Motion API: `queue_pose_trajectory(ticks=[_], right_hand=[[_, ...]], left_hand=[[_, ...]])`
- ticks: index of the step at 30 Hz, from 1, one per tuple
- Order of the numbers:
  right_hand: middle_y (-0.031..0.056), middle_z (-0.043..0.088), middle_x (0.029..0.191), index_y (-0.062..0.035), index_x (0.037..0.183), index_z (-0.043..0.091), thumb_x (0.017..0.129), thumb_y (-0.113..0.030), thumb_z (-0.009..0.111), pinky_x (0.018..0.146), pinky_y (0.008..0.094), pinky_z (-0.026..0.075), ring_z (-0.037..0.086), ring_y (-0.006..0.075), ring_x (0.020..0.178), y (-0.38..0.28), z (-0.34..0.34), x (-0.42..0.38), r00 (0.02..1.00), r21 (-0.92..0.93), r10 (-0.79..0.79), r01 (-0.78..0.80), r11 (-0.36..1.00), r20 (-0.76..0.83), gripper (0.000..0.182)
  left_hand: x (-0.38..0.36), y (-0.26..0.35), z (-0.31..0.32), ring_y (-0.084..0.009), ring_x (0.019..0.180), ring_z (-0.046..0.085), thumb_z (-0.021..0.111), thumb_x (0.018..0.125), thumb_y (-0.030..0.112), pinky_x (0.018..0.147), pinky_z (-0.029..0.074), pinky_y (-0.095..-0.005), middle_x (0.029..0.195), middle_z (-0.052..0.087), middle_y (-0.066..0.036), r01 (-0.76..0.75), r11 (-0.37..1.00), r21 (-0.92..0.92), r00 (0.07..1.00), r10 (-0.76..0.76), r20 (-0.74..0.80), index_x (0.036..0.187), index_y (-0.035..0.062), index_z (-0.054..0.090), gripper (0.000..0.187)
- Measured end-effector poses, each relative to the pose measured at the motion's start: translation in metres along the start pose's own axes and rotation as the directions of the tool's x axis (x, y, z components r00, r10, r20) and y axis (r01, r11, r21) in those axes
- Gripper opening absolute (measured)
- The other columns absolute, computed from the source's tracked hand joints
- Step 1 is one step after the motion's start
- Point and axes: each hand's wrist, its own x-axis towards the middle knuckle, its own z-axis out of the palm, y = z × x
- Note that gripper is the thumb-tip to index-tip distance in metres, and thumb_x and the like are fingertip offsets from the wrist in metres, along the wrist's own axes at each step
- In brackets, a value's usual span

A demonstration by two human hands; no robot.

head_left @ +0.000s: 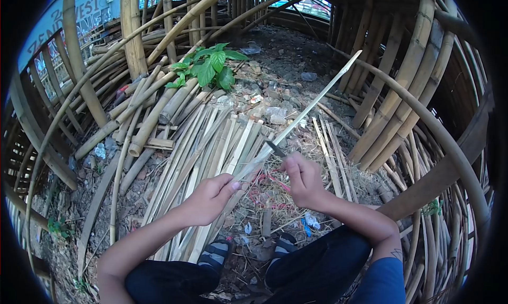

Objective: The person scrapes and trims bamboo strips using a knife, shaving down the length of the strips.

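A long pale bamboo strip (309, 107) slants from my left hand up to the right. My left hand (214, 198) is closed around its lower end, just above the pile of split strips. In my right hand (304, 181) is a knife (275, 148), the fingers wrapped round its handle. The dark blade points up and left and lies against or very near the strip, a little beyond my left hand. Split bamboo strips (182, 156) lie side by side on the ground to the left, beneath my left forearm.
Thick bamboo poles (394, 119) lean on the right, with a curved pole (439, 119) before them. More poles (153, 119) and a leafy plant (214, 66) are at the upper left. Stones, shavings and red string (259, 190) litter the ground near my sandals (214, 255).
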Motion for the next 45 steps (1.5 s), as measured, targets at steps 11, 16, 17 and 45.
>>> queue_pose_trajectory(ticks=[11,16,17,45], right_hand=[[0.0087,0.056,0.055,-0.0046,0.081,0.053,0.097,-0.034,0.063,0.044,0.0369,0.049,0.060,0.0257,0.047,-0.017,0.033,0.015,0.912,-0.516,-0.398,0.391,0.762,0.104,0.035],[0.0072,0.057,0.055,-0.0057,0.079,0.051,0.096,-0.036,0.063,0.041,0.0370,0.047,0.062,0.0251,0.046,-0.014,0.022,0.031,0.949,-0.616,-0.302,0.293,0.731,0.094,0.037],[0.0072,0.057,0.055,-0.0057,0.079,0.051,0.096,-0.036,0.063,0.041,0.0370,0.047,0.062,0.0251,0.046,-0.011,0.019,0.033,0.949,-0.619,-0.301,0.290,0.730,0.090,0.037],[0.0155,0.058,0.056,-0.0030,0.083,0.053,0.107,-0.032,0.043,0.046,0.0479,0.047,0.059,0.0374,0.048,0.044,-0.028,0.043,0.993,-0.623,-0.104,0.045,0.781,-0.059,0.039]], left_hand=[[0.000,0.036,0.007,-0.0446,0.068,0.060,0.040,0.107,0.019,0.064,0.043,-0.0507,0.070,0.056,-0.027,-0.058,0.946,0.320,0.948,0.153,-0.279,0.104,-0.0070,0.054,0.030],[0.002,0.040,0.008,-0.0515,0.072,0.058,0.039,0.107,0.019,0.065,0.042,-0.0550,0.072,0.057,-0.031,-0.027,0.911,0.411,0.937,0.165,-0.306,0.097,-0.0062,0.050,0.029],[0.002,0.041,0.009,-0.0514,0.072,0.058,0.039,0.107,0.020,0.065,0.042,-0.0553,0.072,0.057,-0.031,-0.023,0.908,0.419,0.934,0.169,-0.315,0.095,-0.0059,0.049,0.030],[0.001,0.039,0.020,-0.0510,0.065,0.060,0.040,0.106,0.019,0.063,0.045,-0.0580,0.066,0.058,-0.031,0.022,0.852,0.524,0.973,0.103,-0.208,0.092,-0.0063,0.050,0.031]])
